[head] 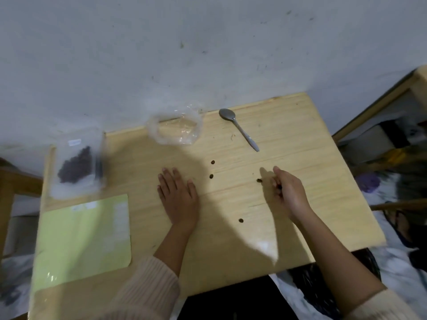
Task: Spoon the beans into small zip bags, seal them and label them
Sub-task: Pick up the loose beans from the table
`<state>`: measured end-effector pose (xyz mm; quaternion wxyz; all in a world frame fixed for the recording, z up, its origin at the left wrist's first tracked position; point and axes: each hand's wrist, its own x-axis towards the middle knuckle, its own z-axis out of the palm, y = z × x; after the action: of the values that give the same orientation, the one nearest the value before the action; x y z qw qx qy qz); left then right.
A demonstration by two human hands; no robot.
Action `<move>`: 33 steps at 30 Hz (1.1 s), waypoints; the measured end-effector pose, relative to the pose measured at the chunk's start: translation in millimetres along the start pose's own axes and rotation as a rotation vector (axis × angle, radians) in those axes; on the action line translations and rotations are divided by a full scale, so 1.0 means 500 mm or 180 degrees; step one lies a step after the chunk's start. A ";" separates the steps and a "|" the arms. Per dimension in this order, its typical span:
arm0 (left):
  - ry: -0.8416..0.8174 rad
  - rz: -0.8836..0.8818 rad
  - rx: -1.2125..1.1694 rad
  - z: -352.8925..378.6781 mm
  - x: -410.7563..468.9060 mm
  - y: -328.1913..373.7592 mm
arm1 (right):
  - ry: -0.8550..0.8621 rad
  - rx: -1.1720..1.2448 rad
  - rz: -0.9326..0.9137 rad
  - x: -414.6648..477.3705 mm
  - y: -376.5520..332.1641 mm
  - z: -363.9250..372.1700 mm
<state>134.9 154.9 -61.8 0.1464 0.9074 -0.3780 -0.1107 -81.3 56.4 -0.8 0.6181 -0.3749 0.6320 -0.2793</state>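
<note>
Standing against one grey wall (161, 54), one wooden counter (288, 135) carries four loose beans (211, 176), one spoon (238, 128), one filled zip bag (77, 162) and one empty bag (175, 129). The left hand (178, 192) lies flat with its fingers straight; the right hand (286, 190) curls its fingers, hold unclear.

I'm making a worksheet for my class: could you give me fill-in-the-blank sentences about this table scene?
The grey metal spoon lies untouched on the light wooden table, its bowl toward the ____.
The left hand rests ____ on the table.
The clear zip bag of dark beans lies at the table's ____ side.
The ____ hand holds a few loose dark beans in curled fingers.
Missing words: wall; flat; left; right.
</note>
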 end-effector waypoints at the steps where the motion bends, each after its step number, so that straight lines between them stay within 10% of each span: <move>1: -0.0030 0.0043 -0.0004 0.001 -0.004 -0.002 | 0.0094 -0.0369 -0.0259 -0.003 0.005 -0.006; 9: -0.0086 0.0266 0.0046 0.005 -0.038 -0.010 | 0.0217 -0.1452 -0.1261 -0.005 0.025 -0.002; 33: -0.0045 0.0447 -0.0035 0.002 -0.045 -0.019 | -0.0173 -0.1608 -0.1256 -0.005 0.020 0.063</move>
<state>125.4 177.5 -64.0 0.1561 0.8770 -0.4412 -0.1085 -51.3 67.3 -10.0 0.4561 -0.6391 0.5797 -0.2179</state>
